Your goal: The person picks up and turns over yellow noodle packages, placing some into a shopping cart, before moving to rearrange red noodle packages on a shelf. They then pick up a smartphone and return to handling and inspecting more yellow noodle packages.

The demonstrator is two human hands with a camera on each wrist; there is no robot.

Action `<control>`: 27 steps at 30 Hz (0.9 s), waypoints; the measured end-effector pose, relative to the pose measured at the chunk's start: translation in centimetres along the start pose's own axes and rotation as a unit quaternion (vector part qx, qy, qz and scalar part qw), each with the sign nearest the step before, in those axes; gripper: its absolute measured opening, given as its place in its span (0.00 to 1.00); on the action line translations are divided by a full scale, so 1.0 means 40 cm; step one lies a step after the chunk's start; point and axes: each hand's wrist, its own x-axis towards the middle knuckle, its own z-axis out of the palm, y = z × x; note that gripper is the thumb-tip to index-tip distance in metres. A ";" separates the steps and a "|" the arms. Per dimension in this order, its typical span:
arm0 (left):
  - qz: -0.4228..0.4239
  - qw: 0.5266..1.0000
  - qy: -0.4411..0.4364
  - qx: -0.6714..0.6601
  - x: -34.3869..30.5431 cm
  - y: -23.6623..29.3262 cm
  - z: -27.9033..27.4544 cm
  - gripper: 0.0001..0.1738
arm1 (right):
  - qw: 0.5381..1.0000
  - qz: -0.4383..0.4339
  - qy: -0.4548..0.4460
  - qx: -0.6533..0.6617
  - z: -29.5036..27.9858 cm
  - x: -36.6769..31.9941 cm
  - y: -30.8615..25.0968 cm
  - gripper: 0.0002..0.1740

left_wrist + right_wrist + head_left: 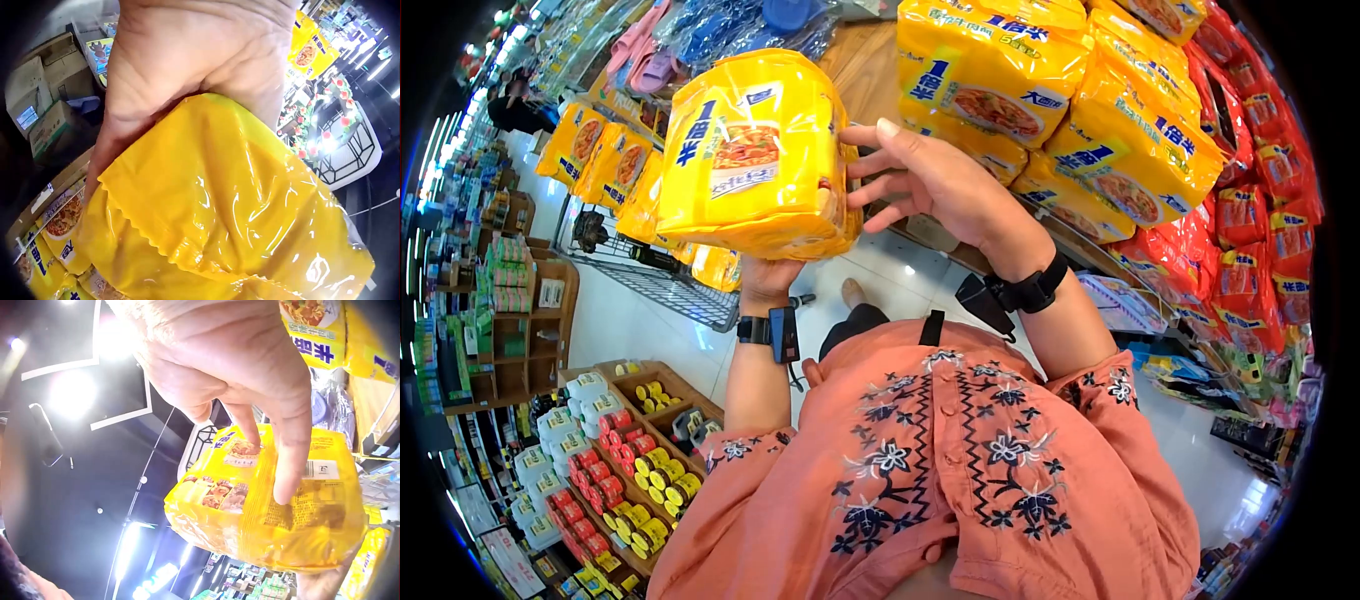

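A yellow multipack of instant noodles [700, 190], with a bowl of noodles printed on its front, is held up before the chest in the head view. My left hand [770, 277] grips it from below. In the left wrist view the palm lies against the crimped yellow wrapper [187, 187], with the far fingers hidden behind the pack. My right hand [945, 185] is at the pack's right side, fingers spread. The right wrist view shows its fingertips [284, 487] on the printed side panel, beside the seam.
More yellow noodle multipacks [990, 90] are stacked at the upper right, beside red packs [1245, 230]. Several yellow packs [615, 165] hang over a shopping cart [670, 290] on the left. Shelves of jars and tins [655, 480] stand at the lower left.
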 end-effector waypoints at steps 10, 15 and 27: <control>-0.012 0.998 -0.036 -0.045 0.027 -0.031 0.007 0.39 | 0.999 -0.031 -0.018 -0.018 0.005 -0.019 -0.019 0.41; 0.040 0.990 -0.075 0.111 0.024 -0.049 0.003 0.40 | 0.999 -0.035 -0.027 -0.010 -0.001 -0.029 -0.025 0.40; 0.054 0.974 -0.014 0.220 0.029 -0.064 -0.033 0.42 | 0.998 -0.048 -0.045 0.001 -0.003 -0.062 -0.035 0.38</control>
